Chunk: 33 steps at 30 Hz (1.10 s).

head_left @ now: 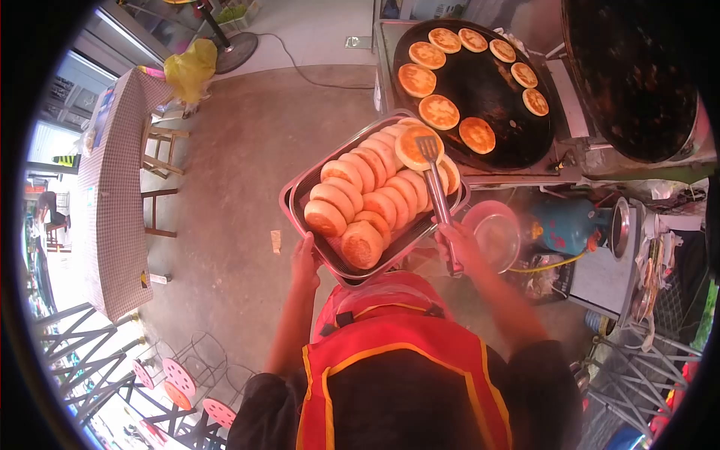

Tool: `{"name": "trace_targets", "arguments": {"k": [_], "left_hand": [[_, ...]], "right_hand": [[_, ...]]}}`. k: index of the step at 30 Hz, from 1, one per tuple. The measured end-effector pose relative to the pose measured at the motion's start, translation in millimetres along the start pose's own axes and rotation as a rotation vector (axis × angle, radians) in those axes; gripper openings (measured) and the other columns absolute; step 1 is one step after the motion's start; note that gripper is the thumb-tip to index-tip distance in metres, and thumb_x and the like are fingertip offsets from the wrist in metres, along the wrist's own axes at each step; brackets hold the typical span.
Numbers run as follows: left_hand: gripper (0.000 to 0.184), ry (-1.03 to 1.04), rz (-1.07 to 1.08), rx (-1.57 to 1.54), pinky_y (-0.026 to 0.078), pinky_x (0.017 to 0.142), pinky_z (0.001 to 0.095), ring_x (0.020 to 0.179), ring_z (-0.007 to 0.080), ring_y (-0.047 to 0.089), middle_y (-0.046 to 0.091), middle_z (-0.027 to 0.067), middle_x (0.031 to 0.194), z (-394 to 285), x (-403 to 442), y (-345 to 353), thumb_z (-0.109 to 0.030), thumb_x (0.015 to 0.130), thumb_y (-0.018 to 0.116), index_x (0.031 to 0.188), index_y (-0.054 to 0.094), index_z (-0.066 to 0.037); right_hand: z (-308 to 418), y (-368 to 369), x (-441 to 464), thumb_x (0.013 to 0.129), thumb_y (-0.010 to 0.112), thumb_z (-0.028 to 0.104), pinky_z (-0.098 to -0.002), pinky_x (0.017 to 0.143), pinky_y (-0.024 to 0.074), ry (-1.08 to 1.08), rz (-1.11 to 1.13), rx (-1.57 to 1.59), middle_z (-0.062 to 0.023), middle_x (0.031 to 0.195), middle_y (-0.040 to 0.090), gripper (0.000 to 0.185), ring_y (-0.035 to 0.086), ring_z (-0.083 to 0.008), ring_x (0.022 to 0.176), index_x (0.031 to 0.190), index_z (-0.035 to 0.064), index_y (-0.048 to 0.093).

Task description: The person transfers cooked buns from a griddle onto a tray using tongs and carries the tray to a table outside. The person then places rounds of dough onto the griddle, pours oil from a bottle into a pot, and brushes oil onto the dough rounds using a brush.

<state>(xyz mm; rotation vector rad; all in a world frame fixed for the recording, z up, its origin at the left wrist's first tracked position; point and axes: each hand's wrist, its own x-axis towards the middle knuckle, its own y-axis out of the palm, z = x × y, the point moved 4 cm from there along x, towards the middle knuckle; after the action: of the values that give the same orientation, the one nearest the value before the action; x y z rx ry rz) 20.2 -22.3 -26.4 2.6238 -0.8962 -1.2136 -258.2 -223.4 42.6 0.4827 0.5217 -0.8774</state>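
Note:
My left hand (304, 264) is closed on the near left edge of a rectangular metal tray (352, 274) with a reddish rim. Rows of thick round flatbreads (343, 174) lean against one another inside it. In my right hand (463, 246) is the handle of a slotted metal spatula (438, 195). Its blade lies over the top face of a browned flatbread (409, 150) at the tray's far right corner. Whether any part of the tool reaches under that bread is hidden.
Beyond the tray, a round black griddle (487, 90) carries several browned flatbreads along its edge; its dark lid (630, 75) stands raised at the right. Below are a pink basin (495, 232) and a blue-green gas cylinder (562, 225). A cloth-covered table (120, 195) stands left.

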Motion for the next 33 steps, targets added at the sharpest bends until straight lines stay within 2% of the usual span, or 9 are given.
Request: {"name": "trace_targets", "arguments": {"k": [5,11,16,23,25,28,31,32,33], "left_hand": [[0.028,0.013,-0.011,0.027,0.05,0.064,0.0282,0.074,0.014,0.059,0.058,0.0048,0.088,-12,-4,2,-0.03,0.092,0.053,0.102,0.052,-0.004],[0.032,-0.007,-0.053,0.06,0.049,0.063,0.0272,0.074,0.0137,0.058,0.058,0.0048,0.087,-4,-3,5,-0.032,0.091,0.054,0.104,0.052,-0.004],[0.033,0.006,-0.049,0.038,0.048,0.062,0.026,0.073,0.0132,0.058,0.058,0.0035,0.087,-1,-1,5,-0.033,0.09,0.055,0.106,0.052,-0.005],[0.034,0.021,-0.111,0.041,0.048,0.061,0.0265,0.075,0.0139,0.058,0.058,0.0033,0.089,0,-1,7,-0.033,0.09,0.053,0.109,0.051,-0.005],[0.033,0.027,-0.105,0.05,0.048,0.061,0.0266,0.074,0.0139,0.058,0.058,0.0037,0.089,-3,-4,11,-0.033,0.091,0.052,0.109,0.051,-0.005],[0.033,0.055,-0.057,0.117,0.047,0.06,0.0264,0.072,0.0134,0.056,0.058,0.004,0.088,-5,-5,8,-0.033,0.092,0.051,0.108,0.051,-0.005],[0.032,0.041,-0.073,0.105,0.047,0.058,0.026,0.068,0.0128,0.055,0.057,0.0037,0.085,-1,-2,5,-0.033,0.092,0.051,0.107,0.052,-0.005],[0.032,0.037,-0.072,0.095,0.046,0.058,0.0259,0.068,0.0126,0.055,0.056,0.0035,0.084,0,-2,5,-0.033,0.092,0.051,0.106,0.052,-0.005],[0.032,0.035,-0.071,0.084,0.046,0.058,0.0258,0.067,0.0124,0.054,0.056,0.0033,0.083,1,-2,5,-0.033,0.092,0.051,0.106,0.052,-0.005]], "right_hand": [[12,-7,-17,0.09,0.05,0.027,-0.0209,0.039,0.0364,0.123,-0.018,0.079,-0.0016,0.068,0.05,0.035,0.046,-0.0095,0.046,0.115,0.0028,0.052],[89,-60,-95,0.089,0.05,0.028,-0.0239,0.035,0.0351,0.439,-0.095,-0.4,-0.003,0.061,0.051,0.027,0.046,-0.0111,0.042,0.093,0.0024,0.058],[105,-172,-62,0.087,0.054,0.032,-0.0244,0.037,0.0372,0.065,-0.373,-0.458,-0.0038,0.06,0.052,0.03,0.048,-0.0117,0.043,0.085,0.0029,0.06],[102,-216,35,0.084,0.06,0.035,-0.0236,0.038,0.0381,0.157,-0.239,-0.175,-0.0024,0.062,0.054,0.033,0.049,-0.0102,0.046,0.099,0.0051,0.063],[113,-185,36,0.083,0.062,0.034,-0.0218,0.041,0.0387,0.047,-0.209,-0.351,-0.0012,0.062,0.053,0.036,0.049,-0.0087,0.047,0.106,0.0056,0.061],[103,-192,43,0.082,0.064,0.03,-0.0266,0.048,0.0457,-0.073,-0.311,-0.558,-0.0041,0.065,0.056,0.039,0.057,-0.0142,0.054,0.111,0.0052,0.058],[124,-176,12,0.079,0.064,0.027,-0.0351,0.06,0.0514,-0.512,-0.766,-1.543,-0.0105,0.074,0.061,0.043,0.063,-0.0253,0.065,0.115,0.0045,0.054],[130,-169,4,0.077,0.064,0.027,-0.0419,0.068,0.0519,-0.492,-0.777,-1.583,-0.0166,0.087,0.063,0.047,0.063,-0.034,0.076,0.116,0.0043,0.053],[128,-169,-1,0.077,0.064,0.027,-0.0417,0.068,0.0517,-0.501,-0.761,-1.651,-0.0168,0.086,0.063,0.047,0.063,-0.0338,0.075,0.116,0.0042,0.053]]}}
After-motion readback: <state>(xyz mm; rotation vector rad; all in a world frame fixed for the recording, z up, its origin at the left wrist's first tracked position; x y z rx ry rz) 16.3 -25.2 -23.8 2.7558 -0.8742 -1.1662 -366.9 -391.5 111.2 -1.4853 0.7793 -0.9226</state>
